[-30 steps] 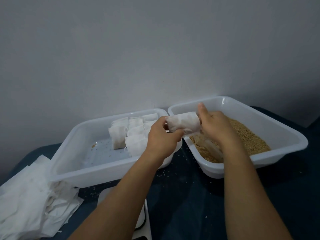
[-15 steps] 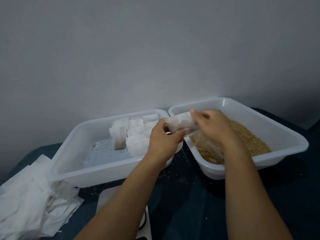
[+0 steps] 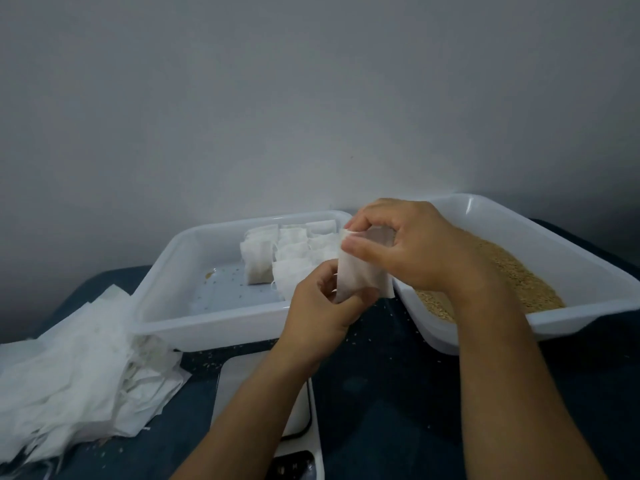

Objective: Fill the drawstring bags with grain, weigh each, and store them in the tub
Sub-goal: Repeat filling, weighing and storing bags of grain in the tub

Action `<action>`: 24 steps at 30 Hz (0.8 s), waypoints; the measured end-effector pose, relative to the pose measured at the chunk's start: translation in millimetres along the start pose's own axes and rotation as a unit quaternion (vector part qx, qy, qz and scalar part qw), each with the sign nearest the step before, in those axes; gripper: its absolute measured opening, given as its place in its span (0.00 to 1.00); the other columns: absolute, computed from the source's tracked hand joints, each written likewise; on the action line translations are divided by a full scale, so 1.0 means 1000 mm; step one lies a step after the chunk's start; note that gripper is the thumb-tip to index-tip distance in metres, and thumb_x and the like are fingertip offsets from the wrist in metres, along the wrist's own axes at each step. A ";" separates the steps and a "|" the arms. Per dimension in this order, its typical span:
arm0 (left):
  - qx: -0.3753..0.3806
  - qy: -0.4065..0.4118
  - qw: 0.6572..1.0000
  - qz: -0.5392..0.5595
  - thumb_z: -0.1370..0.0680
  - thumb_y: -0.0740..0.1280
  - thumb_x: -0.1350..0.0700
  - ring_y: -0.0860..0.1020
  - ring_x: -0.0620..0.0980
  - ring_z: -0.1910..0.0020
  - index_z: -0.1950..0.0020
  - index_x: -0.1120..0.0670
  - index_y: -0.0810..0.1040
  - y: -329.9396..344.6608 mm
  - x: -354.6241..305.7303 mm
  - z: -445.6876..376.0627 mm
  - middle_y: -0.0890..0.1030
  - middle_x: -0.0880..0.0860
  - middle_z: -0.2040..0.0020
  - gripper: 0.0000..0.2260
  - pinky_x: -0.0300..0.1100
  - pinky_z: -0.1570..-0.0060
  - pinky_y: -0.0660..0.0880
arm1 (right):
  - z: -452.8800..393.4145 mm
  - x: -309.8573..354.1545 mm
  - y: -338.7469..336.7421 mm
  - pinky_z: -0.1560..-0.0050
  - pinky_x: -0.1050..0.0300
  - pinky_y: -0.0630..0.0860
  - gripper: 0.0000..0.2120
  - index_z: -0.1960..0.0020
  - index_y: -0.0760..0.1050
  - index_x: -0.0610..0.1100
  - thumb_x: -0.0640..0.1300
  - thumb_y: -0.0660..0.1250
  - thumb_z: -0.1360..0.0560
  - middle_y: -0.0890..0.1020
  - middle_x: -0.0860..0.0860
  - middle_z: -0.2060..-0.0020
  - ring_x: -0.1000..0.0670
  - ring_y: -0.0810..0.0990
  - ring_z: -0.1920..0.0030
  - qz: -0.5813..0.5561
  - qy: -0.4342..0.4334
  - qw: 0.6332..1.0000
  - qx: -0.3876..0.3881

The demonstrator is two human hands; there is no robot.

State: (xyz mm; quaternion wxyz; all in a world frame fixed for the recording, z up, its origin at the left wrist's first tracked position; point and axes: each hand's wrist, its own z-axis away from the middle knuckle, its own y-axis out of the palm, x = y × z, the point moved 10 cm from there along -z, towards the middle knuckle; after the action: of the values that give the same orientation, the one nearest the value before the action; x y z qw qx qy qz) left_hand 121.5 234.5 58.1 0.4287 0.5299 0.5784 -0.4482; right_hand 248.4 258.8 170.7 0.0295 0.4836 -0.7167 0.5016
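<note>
1. We hold one drawstring bag [image 3: 360, 275] upright between both hands, above the gap between the two white tubs and just past the far edge of the scale [image 3: 263, 403].
2. Our left hand [image 3: 322, 306] grips the bag's lower end, fingers curled round it from below.
3. Our right hand [image 3: 408, 244] is curled over the bag's top, with thumb and forefinger pinching its upper edge; whether they have the cord or only the cloth we cannot tell.
4. We judge the step in hand to be closing or checking the mouth of this bag, between filling and weighing. How full it is we cannot tell.
5. The grain [image 3: 512, 282] lies in the right tub [image 3: 588, 268], at the table's far right.
6. The left tub [image 3: 173, 271] holds a cluster of finished bags [image 3: 287, 251] in its far right corner, so storing is well under way.
7. A heap of empty bags [image 3: 76, 368] lies at the table's near left edge, so much appears left to do.
8. Next, we think, the mouth must be drawn shut, and the bag set down on the scale's platform, kept upright lest grain spill.
</note>
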 end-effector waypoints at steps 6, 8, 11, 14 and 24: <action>-0.053 0.006 0.998 0.014 0.25 0.79 0.55 0.84 0.44 0.43 0.40 0.44 0.83 -0.040 0.004 0.022 0.87 0.45 0.44 0.16 0.45 0.42 0.81 | 0.000 0.003 -0.007 0.46 0.66 0.75 0.20 0.34 0.76 0.63 0.67 0.68 0.23 0.82 0.66 0.44 0.72 0.77 0.42 -0.043 0.035 0.996 -0.066; -0.060 0.013 0.998 0.019 0.26 0.79 0.54 0.84 0.44 0.44 0.40 0.42 0.83 -0.050 0.001 0.028 0.87 0.46 0.45 0.16 0.43 0.44 0.81 | 0.002 -0.005 0.015 0.45 0.62 0.77 0.29 0.32 0.75 0.65 0.75 0.66 0.29 0.83 0.66 0.46 0.69 0.80 0.44 -0.058 0.081 0.995 0.015; -0.060 0.019 0.998 0.010 0.26 0.79 0.54 0.85 0.47 0.44 0.40 0.44 0.82 -0.062 0.000 0.034 0.87 0.47 0.46 0.17 0.46 0.43 0.82 | 0.007 -0.008 0.050 0.43 0.42 0.83 0.25 0.41 0.82 0.58 0.73 0.68 0.30 0.87 0.57 0.51 0.54 0.86 0.48 -0.065 0.095 0.989 0.096; -0.040 0.007 0.999 0.022 0.26 0.79 0.53 0.85 0.50 0.44 0.35 0.47 0.81 -0.066 0.005 0.042 0.86 0.49 0.44 0.20 0.49 0.45 0.83 | 0.010 -0.007 0.060 0.48 0.37 0.83 0.14 0.50 0.83 0.54 0.64 0.70 0.23 0.87 0.54 0.58 0.49 0.87 0.55 -0.060 0.094 0.991 0.071; -0.100 0.009 0.994 0.036 0.19 0.73 0.54 0.84 0.58 0.45 0.43 0.52 0.86 -0.106 0.010 0.062 0.88 0.54 0.49 0.06 0.59 0.41 0.82 | 0.039 0.022 0.091 0.62 0.57 0.77 0.11 0.57 0.78 0.48 0.50 0.69 0.17 0.81 0.52 0.65 0.52 0.79 0.64 -0.099 0.032 0.994 0.016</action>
State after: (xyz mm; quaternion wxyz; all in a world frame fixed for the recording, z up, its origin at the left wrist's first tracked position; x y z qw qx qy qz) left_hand 16.1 172.6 40.7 0.4897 0.5090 0.6048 -0.3678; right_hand 188.0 217.4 100.6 0.0947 0.5364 -0.6556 0.5230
